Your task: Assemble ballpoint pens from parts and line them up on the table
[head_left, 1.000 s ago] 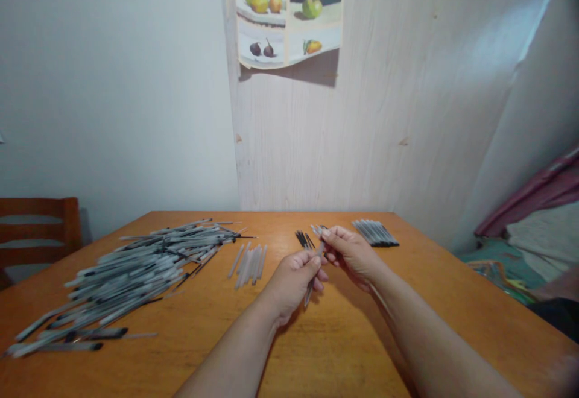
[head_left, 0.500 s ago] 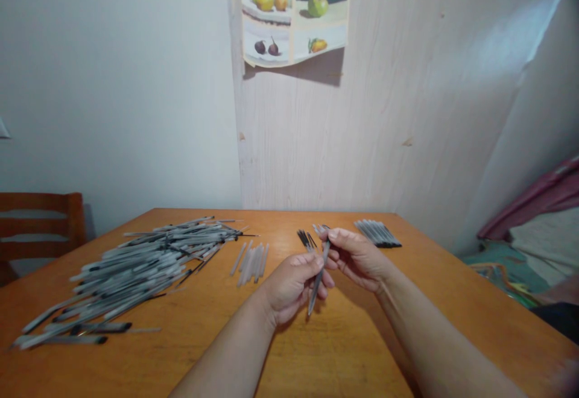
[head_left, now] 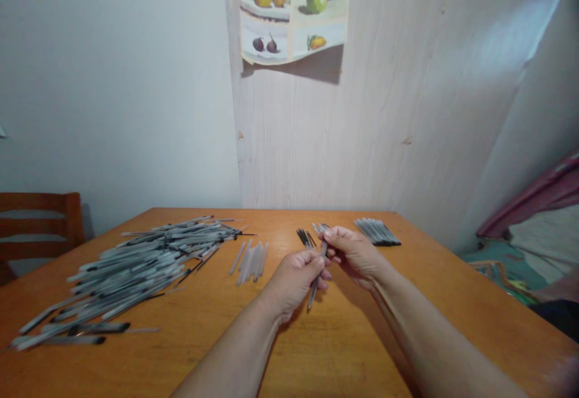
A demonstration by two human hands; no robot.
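Both my hands meet above the middle of the wooden table [head_left: 344,350]. My left hand [head_left: 296,277] is closed round a thin grey pen [head_left: 313,291], whose lower end sticks out below the fingers. My right hand [head_left: 355,253] pinches the pen's upper end with thumb and fingers. Just behind my hands lie a few short dark pen parts [head_left: 305,237] and small pale pieces [head_left: 318,228]. A neat row of finished pens [head_left: 377,231] lies to the right of them.
A big loose heap of grey pen parts [head_left: 131,268] covers the table's left half, with a small group of clear tubes [head_left: 249,259] beside it. A wooden chair [head_left: 40,223] stands at the left. A fruit picture [head_left: 292,15] hangs on the wall; cloth [head_left: 534,205] lies at right.
My hands stay together on the pen; it has tilted slightly and shifted a little in my grip. The view has moved slightly.
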